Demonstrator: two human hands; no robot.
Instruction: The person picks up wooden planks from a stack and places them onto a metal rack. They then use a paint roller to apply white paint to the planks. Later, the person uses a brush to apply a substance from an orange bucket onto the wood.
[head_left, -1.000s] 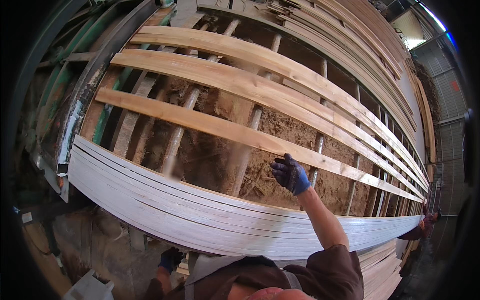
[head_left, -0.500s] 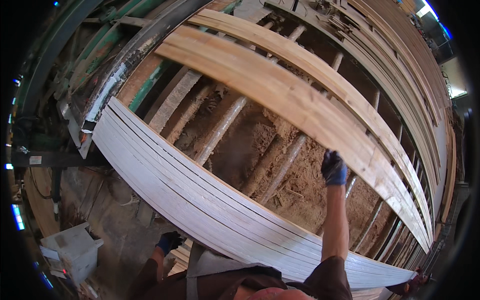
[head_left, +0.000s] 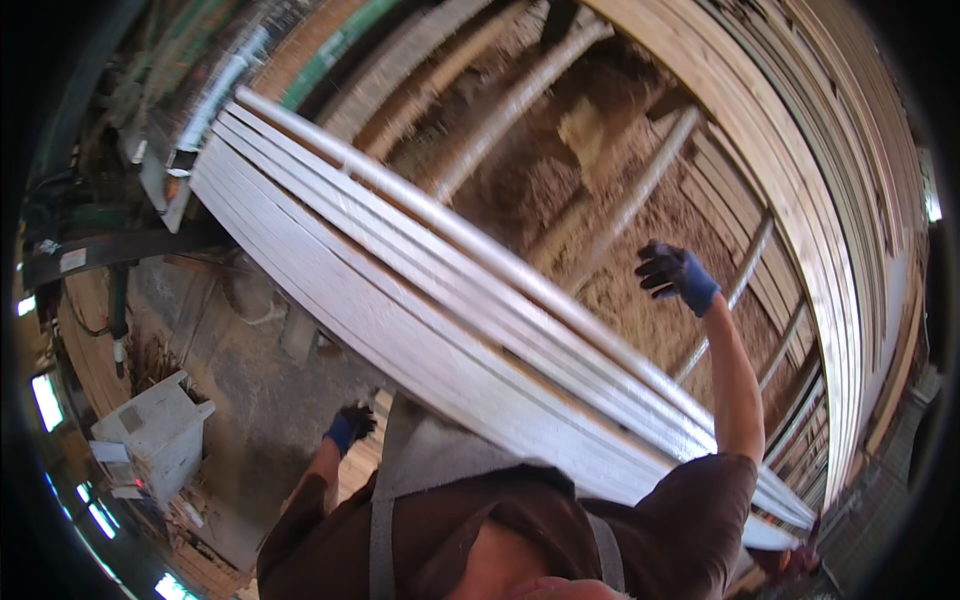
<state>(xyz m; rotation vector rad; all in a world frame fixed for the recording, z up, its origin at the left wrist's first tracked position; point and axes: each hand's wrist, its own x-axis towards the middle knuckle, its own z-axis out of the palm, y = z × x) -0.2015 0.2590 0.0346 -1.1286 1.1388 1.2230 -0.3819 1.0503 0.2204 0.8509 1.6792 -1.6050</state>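
Note:
My right hand (head_left: 678,274), in a dark blue glove, is raised over the sawdust-covered floor with its fingers apart and nothing in them. Closer to me runs a row of long white-faced boards (head_left: 400,290), slanting from upper left to lower right in front of my body. The far edge board (head_left: 470,247) of that row looks tilted up and is smeared by motion. My left hand (head_left: 354,424), gloved too, hangs low beside my apron near some pale wood strips (head_left: 362,462). Its fingers look loosely apart and hold nothing.
Metal rollers (head_left: 640,190) cross the sawdust pit (head_left: 600,130). Beyond lie long bare wood boards (head_left: 790,170) and further stacks. A black and green machine frame (head_left: 210,110) stands upper left, a grey box (head_left: 155,430) lower left. A dark red shape (head_left: 800,560) shows at the boards' right end.
My right hand has let go of the nearer bare board's edge. That board has left the rollers; another edge piece now lies along the white row. My view has turned somewhat.

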